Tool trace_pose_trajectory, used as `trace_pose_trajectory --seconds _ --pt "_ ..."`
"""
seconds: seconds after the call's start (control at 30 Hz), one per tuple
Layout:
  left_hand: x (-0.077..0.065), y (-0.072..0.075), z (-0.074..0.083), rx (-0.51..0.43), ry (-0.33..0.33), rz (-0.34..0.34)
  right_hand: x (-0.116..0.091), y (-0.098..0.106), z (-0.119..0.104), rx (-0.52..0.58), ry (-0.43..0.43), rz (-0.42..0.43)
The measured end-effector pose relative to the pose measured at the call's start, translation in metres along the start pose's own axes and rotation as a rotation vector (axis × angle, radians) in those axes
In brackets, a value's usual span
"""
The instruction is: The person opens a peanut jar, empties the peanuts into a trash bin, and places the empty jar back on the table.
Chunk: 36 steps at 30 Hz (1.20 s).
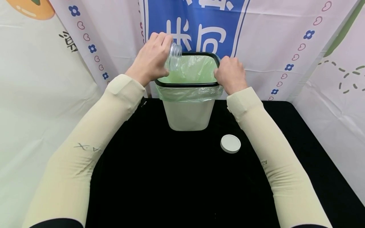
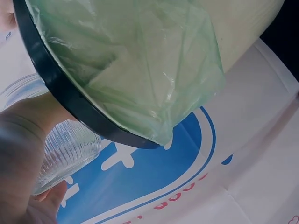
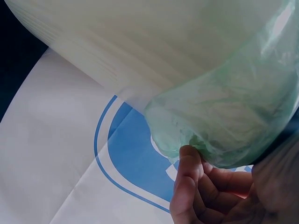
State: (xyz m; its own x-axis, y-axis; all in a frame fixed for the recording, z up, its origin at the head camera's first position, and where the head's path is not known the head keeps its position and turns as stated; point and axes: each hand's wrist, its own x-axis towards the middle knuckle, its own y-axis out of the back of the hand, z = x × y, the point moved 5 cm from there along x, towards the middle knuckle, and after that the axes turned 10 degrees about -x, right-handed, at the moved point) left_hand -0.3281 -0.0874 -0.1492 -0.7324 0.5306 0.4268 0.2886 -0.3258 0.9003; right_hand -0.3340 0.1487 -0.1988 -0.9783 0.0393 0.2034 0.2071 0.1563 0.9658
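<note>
My left hand [image 1: 152, 58] grips a clear ribbed jar [image 1: 175, 56], tilted so its uncapped mouth points right over the bin opening. In the left wrist view, thumb and fingers wrap round the jar [image 2: 70, 154], which stands partly behind the dark rim [image 2: 88, 109]. A pale trash bin [image 1: 188, 115] is upright, with a thin green bag [image 1: 191, 93] folded over its black rim. At the bin's right rim, my right hand [image 1: 231, 74] holds on; the right wrist view shows curled fingers [image 3: 187, 172] against the bag's bunched edge [image 3: 187, 137].
A round white lid [image 1: 230, 143] lies on the black tabletop [image 1: 171, 177], to the right in front of the bin. Behind the bin hangs a printed cloth [image 1: 265, 41] with a blue panel. White sheeting [image 1: 37, 95] hangs at the left side.
</note>
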Motion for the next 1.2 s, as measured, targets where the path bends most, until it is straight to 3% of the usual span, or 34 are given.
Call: trace_pose_trajectory --seconds 0.9,1.2 --pt "-0.008 0.001 -0.003 -0.229 0.134 0.134 0.002 -0.001 0.002 0.025 -0.014 -0.017" --pt "-0.013 0.0 -0.006 -0.321 0.22 0.162 0.001 -0.001 0.002 0.029 -0.019 -0.022"
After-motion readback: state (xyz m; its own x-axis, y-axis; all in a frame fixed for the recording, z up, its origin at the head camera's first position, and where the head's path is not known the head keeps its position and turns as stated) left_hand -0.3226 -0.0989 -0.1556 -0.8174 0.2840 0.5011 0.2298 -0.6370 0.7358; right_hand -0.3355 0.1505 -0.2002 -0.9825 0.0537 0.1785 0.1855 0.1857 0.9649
